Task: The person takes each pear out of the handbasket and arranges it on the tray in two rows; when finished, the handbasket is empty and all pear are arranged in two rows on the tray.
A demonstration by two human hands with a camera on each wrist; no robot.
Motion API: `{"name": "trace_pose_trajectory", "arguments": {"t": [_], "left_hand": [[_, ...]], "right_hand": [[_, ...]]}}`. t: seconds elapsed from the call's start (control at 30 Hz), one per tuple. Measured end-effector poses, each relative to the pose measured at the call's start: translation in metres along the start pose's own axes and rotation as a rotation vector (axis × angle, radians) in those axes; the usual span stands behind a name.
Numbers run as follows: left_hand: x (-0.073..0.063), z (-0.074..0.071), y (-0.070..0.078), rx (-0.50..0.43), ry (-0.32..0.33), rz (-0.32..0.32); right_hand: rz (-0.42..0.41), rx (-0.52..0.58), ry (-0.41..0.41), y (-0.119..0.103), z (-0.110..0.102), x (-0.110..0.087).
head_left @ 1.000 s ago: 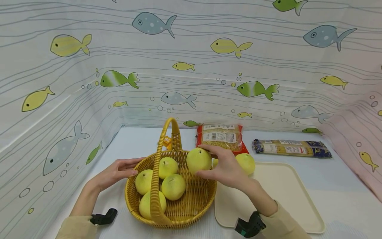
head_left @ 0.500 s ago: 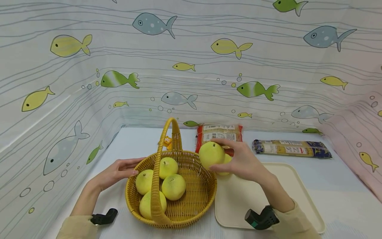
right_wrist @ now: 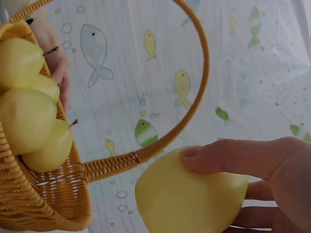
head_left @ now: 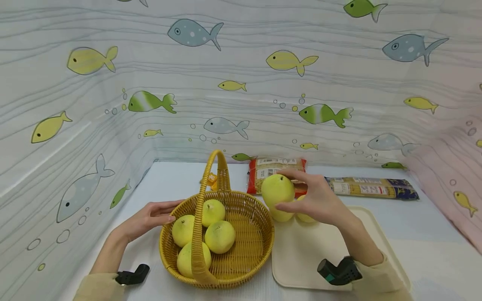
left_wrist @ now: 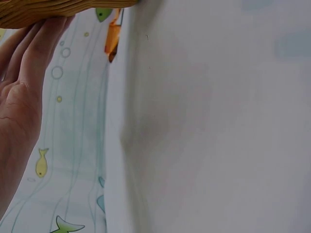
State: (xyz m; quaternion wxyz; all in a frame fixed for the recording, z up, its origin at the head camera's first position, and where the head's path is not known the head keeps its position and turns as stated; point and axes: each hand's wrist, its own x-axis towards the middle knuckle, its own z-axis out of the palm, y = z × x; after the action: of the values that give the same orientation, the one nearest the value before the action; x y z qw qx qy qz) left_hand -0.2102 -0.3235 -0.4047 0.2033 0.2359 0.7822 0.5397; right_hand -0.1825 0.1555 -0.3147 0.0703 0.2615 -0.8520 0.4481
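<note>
My right hand (head_left: 318, 198) grips a round yellow pear (head_left: 278, 191) between thumb and fingers, above the left back part of the cream tray (head_left: 308, 259). In the right wrist view, the thumb presses on this pear (right_wrist: 189, 194) and the other fingers are partly hidden behind it. Two more pears sit on the tray, a nearer-left pear (head_left: 281, 216) under the held one and another pear (head_left: 304, 217) partly behind my hand. My left hand (head_left: 148, 217), fingers extended, rests against the left side of the yellow wicker basket (head_left: 250, 274). Several pears (head_left: 220, 237) lie in the basket's left half.
The basket's tall handle (head_left: 198, 234) arches over it. Behind the tray lie a red-edged bag of pasta (head_left: 260, 173) and a long pack of noodles (head_left: 361, 187). A small orange packet (head_left: 212, 180) sits behind the basket. Fish-patterned cloth walls surround the white table.
My right hand has carried the pear rightward, from over the basket's right rim to above the tray. The left hand stays at the basket's side.
</note>
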Motion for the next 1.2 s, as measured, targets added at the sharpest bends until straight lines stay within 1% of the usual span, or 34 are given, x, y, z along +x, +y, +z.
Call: {"name": "trace_pose_trajectory", "arguments": {"t": [0.27, 0.4, 0.53, 0.7, 0.9, 1.2], "left_hand": [[-0.002, 0.0, -0.002, 0.021, 0.009, -0.007], [-0.002, 0.001, -0.001, 0.018, 0.011, -0.005], [-0.002, 0.002, 0.0, 0.018, 0.009, 0.003], [-0.002, 0.002, 0.001, 0.019, 0.016, -0.013], [-0.003, 0.001, 0.0, 0.024, 0.017, -0.015], [-0.001, 0.001, -0.002, 0.022, 0.012, -0.012]], "right_hand": [[0.057, -0.051, 0.023, 0.023, -0.018, -0.007], [0.099, -0.09, 0.043, 0.033, -0.028, -0.019], [0.153, -0.099, 0.068, 0.041, -0.037, -0.031], [0.197, -0.131, 0.103, 0.049, -0.048, -0.043], [0.188, -0.158, 0.128, 0.061, -0.054, -0.052], [0.198, -0.2, 0.152, 0.073, -0.06, -0.056]]}}
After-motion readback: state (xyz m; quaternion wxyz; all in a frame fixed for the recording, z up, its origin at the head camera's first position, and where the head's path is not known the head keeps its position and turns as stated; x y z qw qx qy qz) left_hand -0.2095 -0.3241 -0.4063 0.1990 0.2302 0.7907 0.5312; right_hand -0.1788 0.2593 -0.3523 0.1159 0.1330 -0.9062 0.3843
